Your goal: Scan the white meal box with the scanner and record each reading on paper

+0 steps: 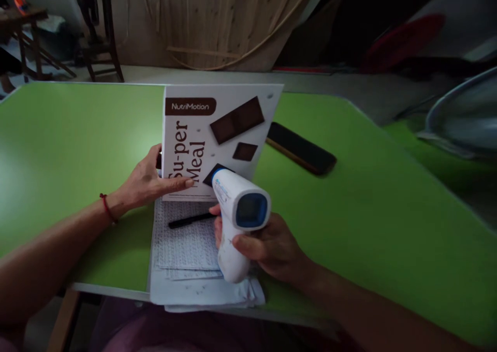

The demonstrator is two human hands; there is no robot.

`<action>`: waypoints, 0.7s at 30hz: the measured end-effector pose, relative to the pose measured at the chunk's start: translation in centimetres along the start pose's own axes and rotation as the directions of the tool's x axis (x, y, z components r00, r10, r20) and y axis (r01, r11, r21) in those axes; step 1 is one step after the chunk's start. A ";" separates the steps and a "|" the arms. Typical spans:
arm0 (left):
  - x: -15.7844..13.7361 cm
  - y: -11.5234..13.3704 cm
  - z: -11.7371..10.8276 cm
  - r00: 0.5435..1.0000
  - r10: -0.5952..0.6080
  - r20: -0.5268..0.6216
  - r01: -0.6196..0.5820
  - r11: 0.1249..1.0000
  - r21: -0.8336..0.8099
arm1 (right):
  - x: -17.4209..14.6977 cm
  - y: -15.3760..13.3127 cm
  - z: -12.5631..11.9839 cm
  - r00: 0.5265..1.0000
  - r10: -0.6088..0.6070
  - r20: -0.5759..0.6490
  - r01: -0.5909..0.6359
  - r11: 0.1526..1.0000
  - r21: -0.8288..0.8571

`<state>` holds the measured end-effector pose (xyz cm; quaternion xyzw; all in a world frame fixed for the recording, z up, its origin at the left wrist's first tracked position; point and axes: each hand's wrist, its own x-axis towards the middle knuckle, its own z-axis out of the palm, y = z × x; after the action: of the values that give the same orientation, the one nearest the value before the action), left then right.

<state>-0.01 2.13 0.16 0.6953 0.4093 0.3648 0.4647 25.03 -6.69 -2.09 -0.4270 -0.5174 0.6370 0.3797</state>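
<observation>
My left hand [155, 178] grips the left edge of a white "NutriMotion Su-per Meal" box [229, 103], thumb across its front and the other fingers behind it. The box stands up, printed face toward me. In my right hand [272, 246] is a white infrared thermometer [236, 248] with a blue-rimmed screen, its front end close against the lower part of the box. Whether the two touch, I cannot tell. Beneath them lie handwritten sheets of paper [186, 248] with a black pen [190, 220] on top.
A smartphone [301, 147] rests on the green table [388, 228], right of the box. Beyond the far edge are a wooden chair [101, 46] and a small wooden table [29, 18] at the left. A large, blurred rounded object [469, 114] stands at the right.
</observation>
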 end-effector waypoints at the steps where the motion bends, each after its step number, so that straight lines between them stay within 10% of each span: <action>1: 0.0 0.0 0.0 0.999 -0.038 -0.001 0.038 0.999 -0.012 | 0.0 0.0 0.0 1.000 0.000 0.004 0.000 1.000 0.003; 21: 0.0 0.0 0.2 0.999 -0.036 0.013 0.037 0.999 -0.035 | -0.1 -0.1 0.0 0.999 -0.040 0.003 0.040 0.999 -0.009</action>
<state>0.13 2.03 0.10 0.6818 0.4125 0.3590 0.4860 25.07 -6.75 -1.97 -0.4173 -0.5292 0.6276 0.3898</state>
